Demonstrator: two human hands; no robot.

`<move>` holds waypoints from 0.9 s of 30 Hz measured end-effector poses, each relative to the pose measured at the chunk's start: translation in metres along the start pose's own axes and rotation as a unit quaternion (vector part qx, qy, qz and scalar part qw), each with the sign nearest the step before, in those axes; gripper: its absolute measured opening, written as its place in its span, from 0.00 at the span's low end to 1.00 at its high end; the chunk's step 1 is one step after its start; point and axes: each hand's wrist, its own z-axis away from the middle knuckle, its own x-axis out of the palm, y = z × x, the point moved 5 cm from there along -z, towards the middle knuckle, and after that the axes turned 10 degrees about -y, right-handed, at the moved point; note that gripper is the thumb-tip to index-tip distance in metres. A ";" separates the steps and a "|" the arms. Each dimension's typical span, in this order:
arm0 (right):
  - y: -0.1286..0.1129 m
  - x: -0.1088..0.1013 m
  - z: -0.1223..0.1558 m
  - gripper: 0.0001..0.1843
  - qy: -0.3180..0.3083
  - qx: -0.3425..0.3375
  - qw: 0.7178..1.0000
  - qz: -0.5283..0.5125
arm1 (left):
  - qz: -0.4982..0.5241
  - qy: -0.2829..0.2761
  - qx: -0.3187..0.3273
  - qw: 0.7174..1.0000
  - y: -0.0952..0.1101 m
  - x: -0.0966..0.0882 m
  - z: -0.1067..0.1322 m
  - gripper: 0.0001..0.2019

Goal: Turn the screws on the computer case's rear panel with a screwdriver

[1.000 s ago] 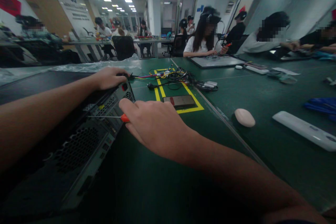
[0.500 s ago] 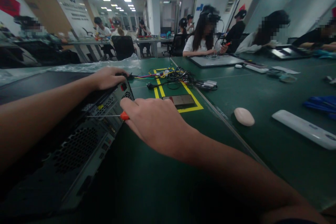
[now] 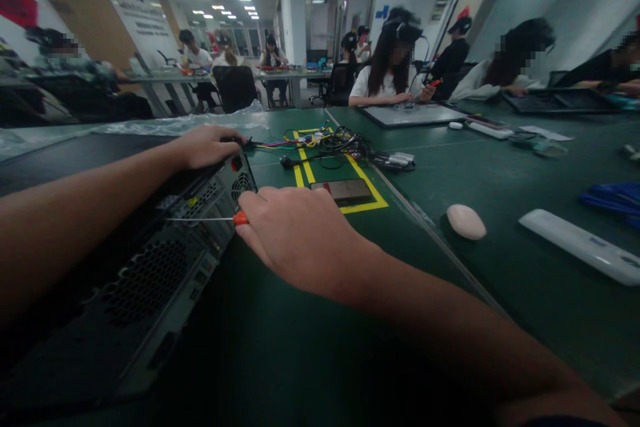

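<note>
My right hand (image 3: 307,240) is closed round the orange handle of a screwdriver (image 3: 200,219). Its thin metal shaft points left, with the tip at the back panel of a black computer case (image 3: 145,280). I cannot make out what the tip touches. The case lies at the left, showing its vent grilles, ports and a round fan opening. On the case's far top corner, my left hand (image 3: 213,145) grips the edge with bent fingers. Some of its fingertips are hidden.
Beyond the case lie a tangle of cables (image 3: 350,145) and a dark flat box (image 3: 345,191) within yellow tape. To the right are a beige rounded object (image 3: 466,222), a long white device (image 3: 580,245) and a blue bundle (image 3: 615,201). A co-worker (image 3: 390,70) sits across the green table (image 3: 430,320).
My right hand and the screwdriver have shifted slightly to the right. My left hand stays on the case corner.
</note>
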 end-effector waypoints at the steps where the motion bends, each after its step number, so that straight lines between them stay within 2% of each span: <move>1: 0.000 0.000 0.000 0.09 -0.001 0.001 1.000 -0.001 | 0.000 0.002 0.004 1.000 0.000 0.000 0.000 0.32; 15: -0.003 0.001 -0.002 0.17 -0.032 -0.015 0.999 -0.032 | -0.008 0.002 0.010 1.000 0.000 0.000 0.000 0.33; 19: -0.002 0.001 -0.003 0.13 -0.047 -0.011 0.998 -0.041 | -0.003 0.005 0.010 1.000 -0.002 0.001 -0.002 0.32; 27: -0.002 0.005 -0.002 0.09 -0.025 -0.012 0.999 -0.023 | -0.001 -0.008 0.016 1.000 0.000 0.000 0.000 0.33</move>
